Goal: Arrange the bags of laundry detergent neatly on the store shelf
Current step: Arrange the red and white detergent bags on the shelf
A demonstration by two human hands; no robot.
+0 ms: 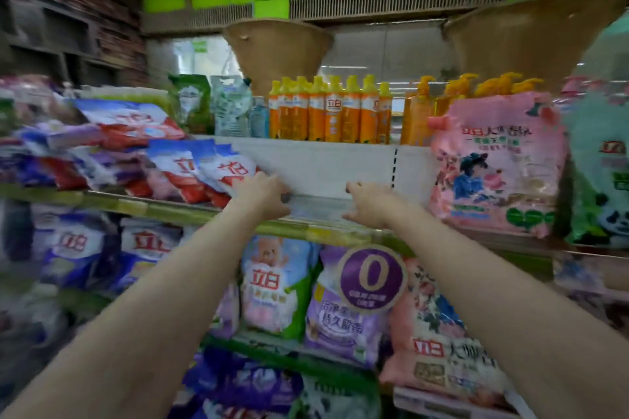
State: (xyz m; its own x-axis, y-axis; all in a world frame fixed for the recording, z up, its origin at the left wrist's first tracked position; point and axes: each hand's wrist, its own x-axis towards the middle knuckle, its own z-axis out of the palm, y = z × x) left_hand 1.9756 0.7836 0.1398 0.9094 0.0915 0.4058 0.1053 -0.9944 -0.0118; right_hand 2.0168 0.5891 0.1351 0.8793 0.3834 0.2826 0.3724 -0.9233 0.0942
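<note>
Both hands reach into a gap on the middle shelf: the left hand lies with relaxed fingers against the nearest of the slumped blue-and-red bags, grasping nothing, and the right hand hovers released, fingers loosely curled, near the pink bag standing on the right. This looks like the straightening step, and the next move likely calls for taking hold of the leaning bags and setting them upright in the gap. Orange bottles line the shelf above, more bags fill the shelf below, and the store aisle around is blurred.

Evenly bright store light; heavy motion blur and wide-angle bending toward edges.
</note>
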